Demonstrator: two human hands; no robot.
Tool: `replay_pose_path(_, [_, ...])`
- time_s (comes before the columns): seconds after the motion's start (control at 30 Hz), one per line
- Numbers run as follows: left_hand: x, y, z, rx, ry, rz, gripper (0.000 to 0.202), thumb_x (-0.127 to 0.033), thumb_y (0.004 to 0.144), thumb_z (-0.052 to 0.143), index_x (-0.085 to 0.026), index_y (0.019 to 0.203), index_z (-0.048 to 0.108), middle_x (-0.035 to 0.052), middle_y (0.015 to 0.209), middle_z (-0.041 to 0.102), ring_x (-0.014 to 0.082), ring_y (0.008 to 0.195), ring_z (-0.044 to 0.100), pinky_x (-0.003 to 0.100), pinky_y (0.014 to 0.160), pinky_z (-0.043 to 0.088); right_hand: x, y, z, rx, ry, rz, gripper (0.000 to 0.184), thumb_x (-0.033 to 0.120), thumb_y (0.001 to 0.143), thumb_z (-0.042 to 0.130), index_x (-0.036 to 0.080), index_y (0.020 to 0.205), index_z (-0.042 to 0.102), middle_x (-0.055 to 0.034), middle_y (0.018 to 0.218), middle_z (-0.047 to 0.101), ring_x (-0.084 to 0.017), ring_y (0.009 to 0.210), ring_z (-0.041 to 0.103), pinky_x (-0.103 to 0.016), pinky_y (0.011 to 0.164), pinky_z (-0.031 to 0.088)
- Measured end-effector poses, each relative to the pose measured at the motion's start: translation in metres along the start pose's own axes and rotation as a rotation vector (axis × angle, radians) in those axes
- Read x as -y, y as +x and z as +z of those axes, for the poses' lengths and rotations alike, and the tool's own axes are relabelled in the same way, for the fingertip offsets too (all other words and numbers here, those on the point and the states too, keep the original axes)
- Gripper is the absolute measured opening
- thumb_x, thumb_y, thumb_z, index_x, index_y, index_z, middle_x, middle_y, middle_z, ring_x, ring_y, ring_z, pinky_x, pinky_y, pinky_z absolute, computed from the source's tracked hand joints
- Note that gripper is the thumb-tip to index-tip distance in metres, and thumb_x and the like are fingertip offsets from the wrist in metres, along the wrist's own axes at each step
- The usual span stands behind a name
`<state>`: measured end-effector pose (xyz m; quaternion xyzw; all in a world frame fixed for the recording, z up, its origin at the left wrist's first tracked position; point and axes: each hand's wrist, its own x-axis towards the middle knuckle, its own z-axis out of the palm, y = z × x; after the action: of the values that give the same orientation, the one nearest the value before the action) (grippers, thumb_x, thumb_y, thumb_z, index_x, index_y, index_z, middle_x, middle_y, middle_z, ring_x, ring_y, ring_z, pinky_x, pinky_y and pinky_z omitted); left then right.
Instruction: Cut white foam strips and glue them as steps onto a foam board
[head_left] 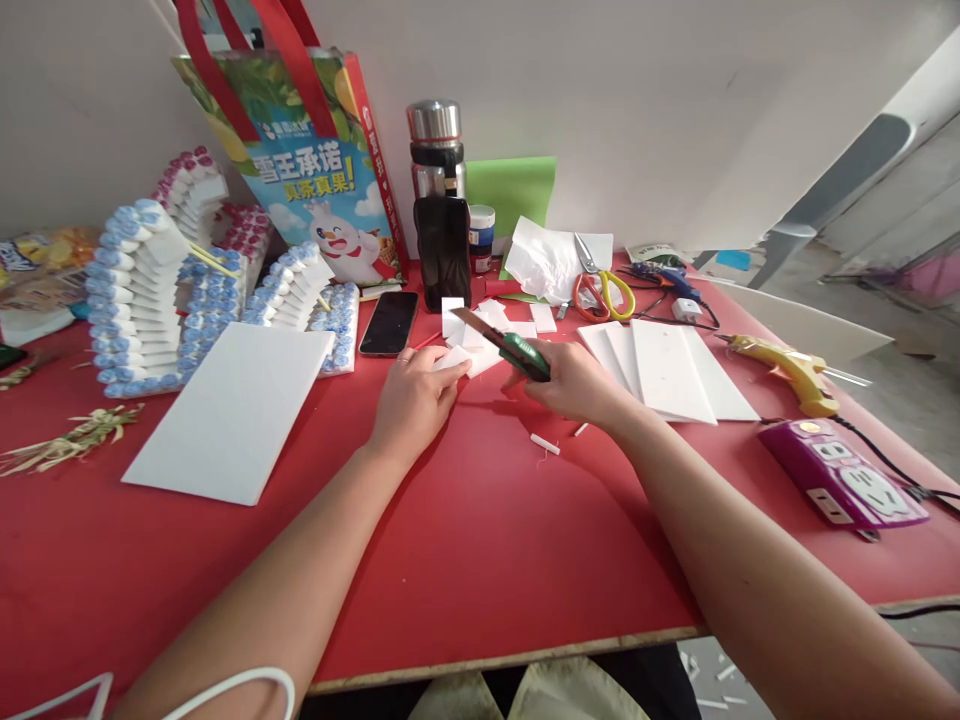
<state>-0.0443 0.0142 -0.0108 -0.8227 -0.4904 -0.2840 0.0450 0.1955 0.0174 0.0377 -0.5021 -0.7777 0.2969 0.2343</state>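
Note:
My right hand (574, 382) grips a green utility knife (523, 354), its blade out and pointing up to the left. A little to the left, my left hand (415, 398) rests low over the red table with thumb and fingers closed on a small white piece (454, 358) of card or foam board. The knife blade hangs above this piece, apart from it as far as I can see. Several white cut scraps (544, 318) lie just beyond both hands. Nearer to me, a thin white strip (545, 444) lies on the red tabletop (510, 540).
White boards (667, 375) lie to the right, one white board (232, 410) to the left. A phone (388, 323), a thermos (436, 140), a shopping bag (322, 190) and scissors (602, 295) stand or lie behind. At right are a yellow glue gun (787, 365) and purple power strip (840, 475).

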Motion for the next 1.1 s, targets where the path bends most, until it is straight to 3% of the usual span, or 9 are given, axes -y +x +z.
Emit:
replay_pose_path(0.1, [-0.001,0.001,-0.001,0.016,0.012,-0.024,0.034,-0.017,0.094,0.053,-0.028,0.114,0.078,0.0091,0.12,0.069,0.0262,0.097,0.056,0.041,0.089,0.051,0.002,0.002,0.003,-0.004,-0.036,-0.074,0.028,0.014,0.075,0.056,0.022,0.1,0.066,-0.0003,0.089,0.07,-0.017,0.072,0.059,-0.025,0.064,0.039])
replay_pose_path(0.27, [-0.002,0.003,-0.002,0.037,0.005,-0.008,0.031,-0.016,0.091,0.055,-0.029,0.104,0.08,0.0086,0.119,0.068,0.0283,0.108,0.057,0.045,0.097,0.049,0.0,0.012,0.013,0.082,-0.299,-0.226,0.02,0.013,0.073,0.057,0.021,0.092,0.058,-0.0046,0.087,0.063,-0.021,0.082,0.056,-0.027,0.067,0.036])
replay_pose_path(0.4, [0.0,0.002,0.0,0.026,0.027,-0.012,0.035,-0.016,0.093,0.054,-0.03,0.113,0.079,0.0096,0.115,0.068,0.0272,0.099,0.056,0.042,0.091,0.05,-0.003,0.008,0.001,0.112,-0.26,-0.138,0.024,0.012,0.073,0.059,0.022,0.095,0.062,-0.0048,0.091,0.067,-0.021,0.082,0.058,-0.027,0.067,0.038])
replay_pose_path(0.57, [0.0,0.002,0.001,-0.001,0.031,0.002,0.034,-0.016,0.094,0.053,-0.027,0.114,0.079,0.0102,0.117,0.07,0.0258,0.097,0.058,0.041,0.089,0.05,-0.005,-0.006,-0.021,0.163,-0.038,0.031,0.031,0.01,0.069,0.057,0.023,0.095,0.068,-0.0013,0.092,0.074,-0.018,0.07,0.061,-0.026,0.058,0.039])
replay_pose_path(0.77, [0.002,0.004,0.002,-0.059,0.017,-0.001,0.035,-0.017,0.095,0.053,-0.026,0.121,0.075,0.0076,0.119,0.072,0.024,0.099,0.063,0.04,0.093,0.049,-0.009,-0.006,-0.022,-0.14,0.274,0.148,0.021,0.012,0.068,0.055,0.02,0.086,0.062,-0.0028,0.084,0.077,-0.017,0.062,0.065,-0.028,0.058,0.044])
replay_pose_path(0.83, [0.003,0.004,0.003,-0.081,0.002,-0.012,0.036,-0.018,0.096,0.053,-0.023,0.127,0.071,0.0086,0.122,0.072,0.0249,0.104,0.065,0.041,0.096,0.049,-0.011,-0.004,-0.024,-0.246,0.241,0.198,0.02,0.012,0.069,0.055,0.02,0.086,0.062,-0.0023,0.077,0.075,-0.017,0.055,0.064,-0.028,0.056,0.044])
replay_pose_path(0.93, [0.004,0.004,0.003,-0.124,-0.044,-0.027,0.041,-0.021,0.097,0.052,-0.02,0.136,0.064,0.0112,0.128,0.07,0.0266,0.114,0.065,0.043,0.101,0.05,-0.018,-0.001,-0.032,-0.378,0.001,0.292,0.011,0.017,0.073,0.06,0.021,0.083,0.063,-0.0001,0.06,0.065,-0.017,0.049,0.059,-0.029,0.054,0.041])
replay_pose_path(1.0, [0.004,0.004,0.002,-0.156,-0.08,-0.045,0.043,-0.022,0.098,0.052,-0.021,0.141,0.061,0.0116,0.132,0.069,0.0268,0.119,0.065,0.043,0.103,0.051,-0.023,0.0,-0.037,-0.382,-0.142,0.353,0.006,0.024,0.076,0.065,0.021,0.078,0.06,0.0004,0.054,0.06,-0.017,0.05,0.056,-0.029,0.053,0.039])
replay_pose_path(1.1, [0.002,0.004,-0.001,-0.206,-0.145,-0.071,0.045,-0.024,0.099,0.052,-0.022,0.144,0.058,0.0113,0.134,0.068,0.026,0.122,0.064,0.041,0.103,0.053,-0.029,0.002,-0.04,-0.282,-0.235,0.427,0.022,0.034,0.075,0.073,0.021,0.073,0.055,0.0009,0.052,0.057,-0.017,0.05,0.054,-0.029,0.052,0.037])
